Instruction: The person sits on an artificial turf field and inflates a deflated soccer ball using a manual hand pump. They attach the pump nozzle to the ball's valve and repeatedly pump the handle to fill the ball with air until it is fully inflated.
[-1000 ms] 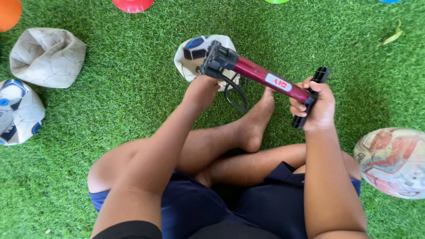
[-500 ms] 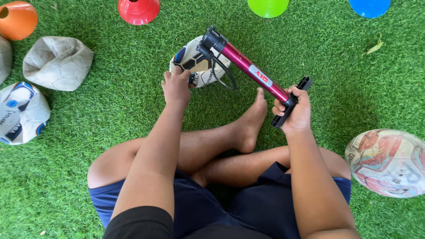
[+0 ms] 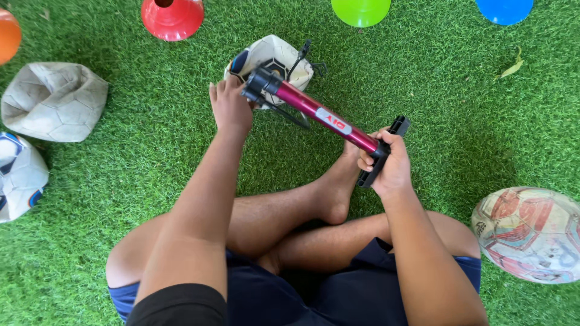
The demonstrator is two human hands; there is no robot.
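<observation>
Looking down from the head camera, I see my right hand (image 3: 389, 163) wrapped tight around the black T-handle (image 3: 383, 152) of a red hand pump (image 3: 320, 116), fingers fully curled over the bar so no gap shows. The pump barrel slants up and to the left from that grip, and its black head end (image 3: 260, 84) sits against a deflated white ball (image 3: 272, 63) lying on the green turf (image 3: 151, 157). My left hand (image 3: 229, 108) rests at that same end, fingers spread and laid flat just beside the pump head and the ball's near edge; I cannot tell whether it grips anything, since the palm faces down and hides the contact. A thin black hose (image 3: 302, 54) loops over the top of the ball.

My legs are crossed beneath, one bare foot (image 3: 335, 193) lying right under the pump barrel, close to the handle.

For room: the turf between the pump and the right edge is open, until the worn red-patterned ball (image 3: 531, 235) at lower right, well apart from my right hand. Left of my forearm there is bare grass, then a crumpled grey-white ball (image 3: 54, 99) and a white-and-blue ball (image 3: 18, 175) cut by the left edge. Along the top edge sit a red cone (image 3: 172, 17), a green cone (image 3: 360, 11), a blue cone (image 3: 503, 9) and an orange cone (image 3: 7, 35), all partly cropped. A dry leaf (image 3: 512, 66) lies near the blue cone.
</observation>
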